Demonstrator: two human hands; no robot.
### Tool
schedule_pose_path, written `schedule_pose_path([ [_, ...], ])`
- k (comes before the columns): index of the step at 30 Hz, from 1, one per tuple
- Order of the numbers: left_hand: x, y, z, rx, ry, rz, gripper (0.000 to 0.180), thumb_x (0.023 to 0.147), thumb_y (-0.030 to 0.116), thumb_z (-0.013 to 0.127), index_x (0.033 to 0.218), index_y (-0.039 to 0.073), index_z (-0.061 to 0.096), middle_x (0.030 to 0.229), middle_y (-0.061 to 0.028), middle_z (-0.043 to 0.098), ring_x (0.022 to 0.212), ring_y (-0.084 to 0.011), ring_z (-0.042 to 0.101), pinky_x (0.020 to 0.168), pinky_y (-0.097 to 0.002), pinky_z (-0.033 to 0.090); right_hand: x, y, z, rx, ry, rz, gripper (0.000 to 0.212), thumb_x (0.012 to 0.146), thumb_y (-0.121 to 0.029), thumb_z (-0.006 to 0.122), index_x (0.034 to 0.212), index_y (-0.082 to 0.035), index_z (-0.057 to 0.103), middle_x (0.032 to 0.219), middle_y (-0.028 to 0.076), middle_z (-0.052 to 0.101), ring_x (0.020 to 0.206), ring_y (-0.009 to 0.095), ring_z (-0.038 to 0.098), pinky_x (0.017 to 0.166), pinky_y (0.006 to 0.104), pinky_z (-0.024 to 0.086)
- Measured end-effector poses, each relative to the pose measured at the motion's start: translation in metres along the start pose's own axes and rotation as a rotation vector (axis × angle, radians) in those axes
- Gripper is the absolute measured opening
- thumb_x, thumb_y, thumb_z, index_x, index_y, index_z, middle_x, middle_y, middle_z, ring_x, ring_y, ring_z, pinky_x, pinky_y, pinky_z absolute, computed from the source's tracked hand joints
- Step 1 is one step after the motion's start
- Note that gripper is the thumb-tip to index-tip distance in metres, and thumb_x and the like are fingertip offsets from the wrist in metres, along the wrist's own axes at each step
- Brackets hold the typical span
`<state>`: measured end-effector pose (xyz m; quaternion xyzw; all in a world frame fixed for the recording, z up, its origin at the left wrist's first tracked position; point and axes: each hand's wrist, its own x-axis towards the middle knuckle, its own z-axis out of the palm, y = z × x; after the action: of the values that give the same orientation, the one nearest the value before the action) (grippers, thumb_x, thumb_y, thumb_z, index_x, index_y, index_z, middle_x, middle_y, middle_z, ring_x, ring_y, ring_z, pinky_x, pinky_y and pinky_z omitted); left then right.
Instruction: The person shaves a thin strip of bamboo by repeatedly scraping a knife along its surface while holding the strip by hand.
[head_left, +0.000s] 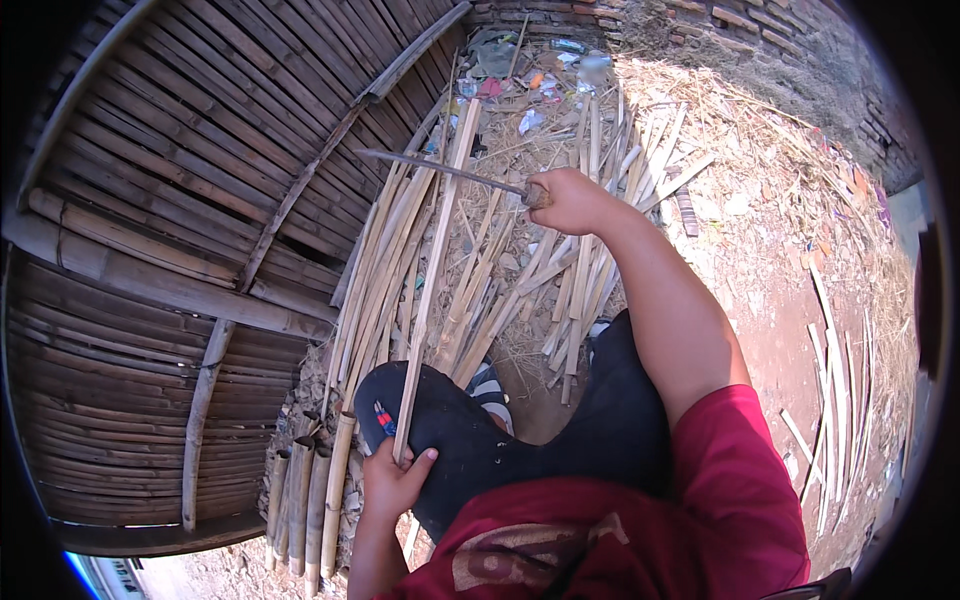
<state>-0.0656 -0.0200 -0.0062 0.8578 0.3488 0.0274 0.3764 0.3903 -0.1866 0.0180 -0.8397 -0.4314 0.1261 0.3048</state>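
Observation:
My left hand (pixel 394 476) grips the near end of a long pale bamboo strip (pixel 438 270), beside my left knee. The strip slants away from me over the thigh toward the far ground. My right hand (pixel 570 202) is closed around the handle of a long-bladed knife (pixel 450 170), arm stretched forward. Its blade points left and crosses the strip near the far end; whether blade and strip touch, I cannot tell. Split bamboo strips (pixel 385 250) lie lengthwise to the left of the held one. More pieces (pixel 575 290) are scattered between and beyond my legs.
A slatted bamboo wall (pixel 200 150) rises close on the left. Several bamboo tubes (pixel 298 500) stand by its base. Litter (pixel 535 85) lies at the far end before a brick wall (pixel 780 40). Thin strips (pixel 838 400) lie on the ground to the right.

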Motion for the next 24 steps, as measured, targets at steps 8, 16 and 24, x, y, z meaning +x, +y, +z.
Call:
schedule_pose_path([
  [8, 0.009, -0.013, -0.009, -0.367, -0.093, -0.079, 0.036, 0.088, 0.02, 0.086, 0.078, 0.012, 0.052, 0.066, 0.0075, 0.049, 0.06, -0.004, 0.043, 0.053, -0.0243, 0.036, -0.025, -0.049, 0.009, -0.175, -0.066, -0.26, 0.028, 0.079, -0.024, 0.076, 0.101, -0.008, 0.07, 0.085, 0.021, 0.07, 0.088, 0.042, 0.069, 0.077, 0.0513, 0.053],
  [16, -0.004, -0.015, -0.019, -0.728, -0.427, -0.136, 0.033, 0.093, 0.008, 0.079, 0.085, 0.014, 0.047, 0.068, 0.0056, 0.049, 0.056, -0.0035, 0.043, 0.049, -0.0227, 0.033, -0.015, -0.025, -0.012, -0.01, 0.251, -0.108, 0.021, 0.082, -0.024, 0.075, 0.095, -0.009, 0.07, 0.08, 0.019, 0.07, 0.082, 0.042, 0.069, 0.071, 0.0498, 0.053],
  [24, 0.005, -0.023, -0.01, -0.692, -0.485, -0.152, 0.035, 0.091, 0.005, 0.079, 0.082, 0.014, 0.047, 0.066, 0.0055, 0.05, 0.051, -0.0039, 0.044, 0.045, -0.0227, 0.033, -0.025, -0.072, 0.018, -0.305, 0.016, -0.488, 0.013, 0.075, -0.016, 0.073, 0.087, -0.013, 0.068, 0.079, 0.016, 0.07, 0.081, 0.041, 0.069, 0.073, 0.0532, 0.054],
])
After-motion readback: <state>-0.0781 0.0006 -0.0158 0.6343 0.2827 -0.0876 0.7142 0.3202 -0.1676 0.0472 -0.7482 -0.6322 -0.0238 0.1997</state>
